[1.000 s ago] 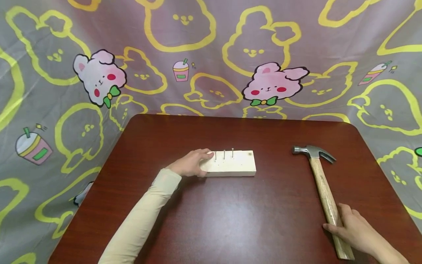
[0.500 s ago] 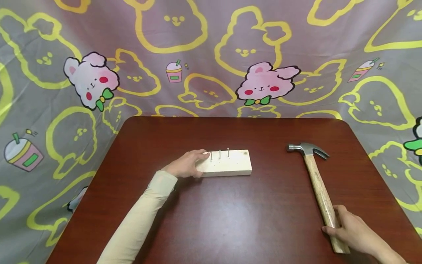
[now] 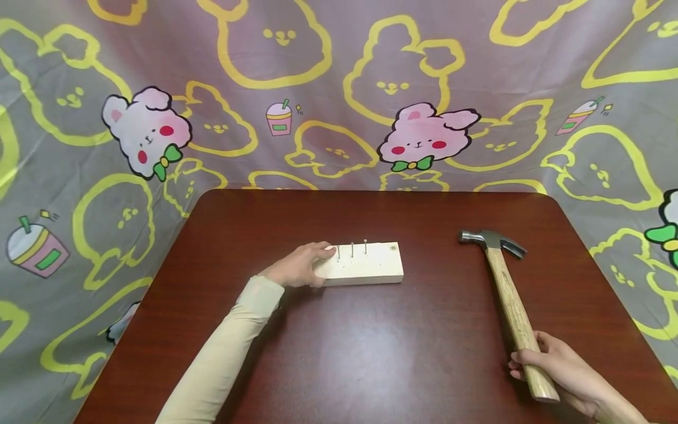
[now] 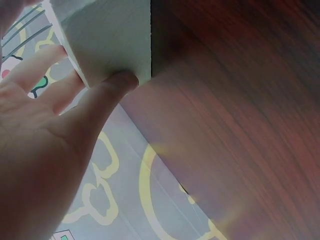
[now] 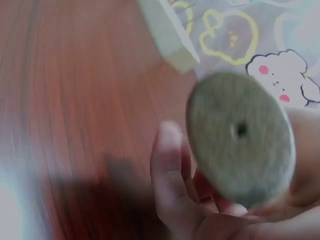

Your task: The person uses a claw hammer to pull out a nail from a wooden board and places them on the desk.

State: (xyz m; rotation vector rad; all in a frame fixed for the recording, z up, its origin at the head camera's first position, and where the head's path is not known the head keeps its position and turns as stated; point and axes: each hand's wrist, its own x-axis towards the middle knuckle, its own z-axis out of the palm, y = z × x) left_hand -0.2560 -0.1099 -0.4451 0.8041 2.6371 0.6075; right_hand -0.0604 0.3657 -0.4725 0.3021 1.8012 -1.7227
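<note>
Block (image 3: 371,271) lies flat near the middle of the tabletop (image 3: 360,359), three nails (image 3: 352,250) upright in its top, left of centre. My left fingers (image 4: 110,92) are clamped on its left end, just beside the nearest nail. My right fingers (image 5: 170,190) are curled round the hammer (image 3: 509,300), low on the handle, well to the right of the block. Head at the far end, claw pointing right; whether it touches wood, I cannot tell. Risks, as I judge them: gripped this near the butt, the heavy head could twist or dip in my hold. The nails look tall and thinly seated, so a sideways knock may bend or tip one. Held at one end only, the block might pivot if bumped on its free right end. My left fingers sit close enough to be caught by anything landing off-line. Count: one block, three nails, one hammer, one tabletop, one printed cloth (image 3: 328,100) around it, two sets of fingers. Small dark dots on the block too: several, too fine to count.
</note>
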